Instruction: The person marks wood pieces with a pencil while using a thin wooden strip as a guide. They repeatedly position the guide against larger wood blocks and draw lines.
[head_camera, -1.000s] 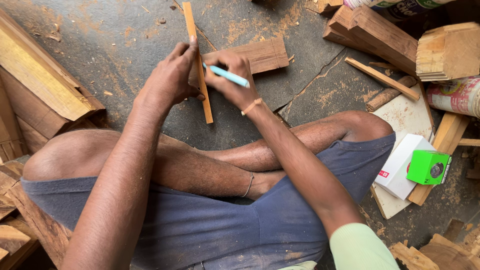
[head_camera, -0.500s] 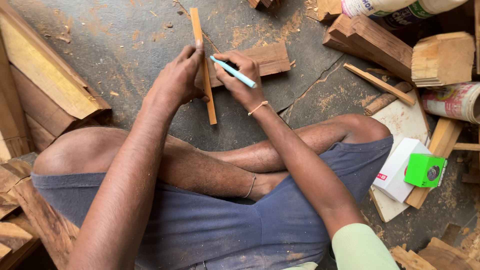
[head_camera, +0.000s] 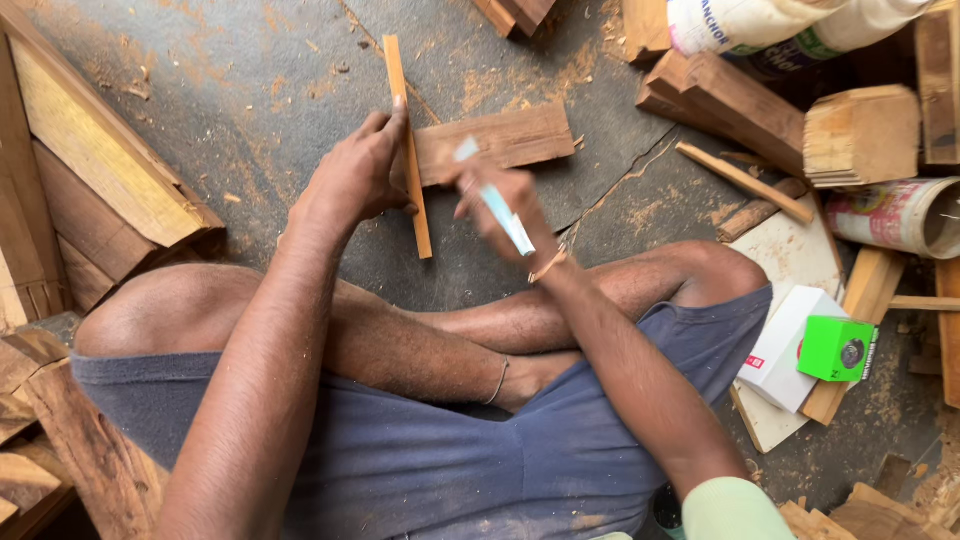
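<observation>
My left hand (head_camera: 355, 180) presses a thin wooden strip (head_camera: 406, 90) flat on the dark floor, fingers along its left edge. The strip lies across the end of a flat brown board (head_camera: 505, 138). My right hand (head_camera: 502, 212), blurred by motion, grips a light blue pen (head_camera: 497, 207) and hovers just right of the strip, above the floor. I sit cross-legged in blue shorts, with my knees on either side below the hands.
Angled wood planks (head_camera: 95, 170) lean at the left. Stacked wood blocks (head_camera: 740, 95), a thin stick (head_camera: 745, 182), a tin can (head_camera: 890, 215), a white box (head_camera: 785, 345) and a green box (head_camera: 838, 348) crowd the right. Sawdust covers the floor.
My right hand with the pen has pulled back from the strip toward me and to the right. The left hand keeps holding the strip in place.
</observation>
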